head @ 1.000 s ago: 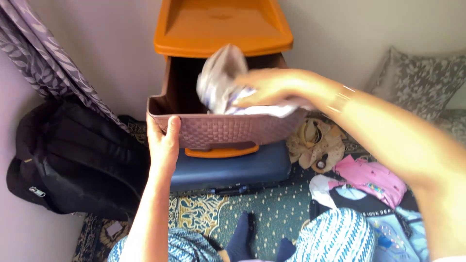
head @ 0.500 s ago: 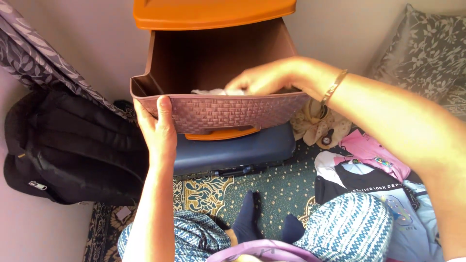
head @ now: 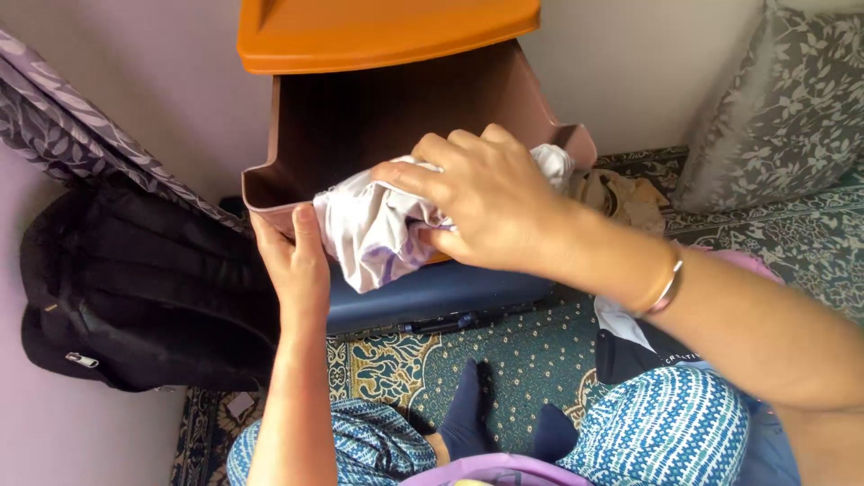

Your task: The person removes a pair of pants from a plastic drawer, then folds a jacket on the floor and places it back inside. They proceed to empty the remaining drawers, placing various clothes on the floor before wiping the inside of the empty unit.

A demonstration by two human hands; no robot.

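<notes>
Head view: I see the right hand (head: 490,202) with fingers curled tight around a crumpled white and lilac cloth (head: 369,229), which hangs bunched over the front edge of the open brown woven drawer (head: 270,184); the left hand (head: 292,256) clasps the drawer's front left corner, thumb up against the wall beside the cloth, fingers wrapped out of sight. Under the drawer sits a dark blue case (head: 432,292), an orange top (head: 387,31) above it, a black backpack (head: 135,288) on the left, a grey patterned cushion (head: 774,108) far right, green patterned carpet (head: 513,360) below.
</notes>
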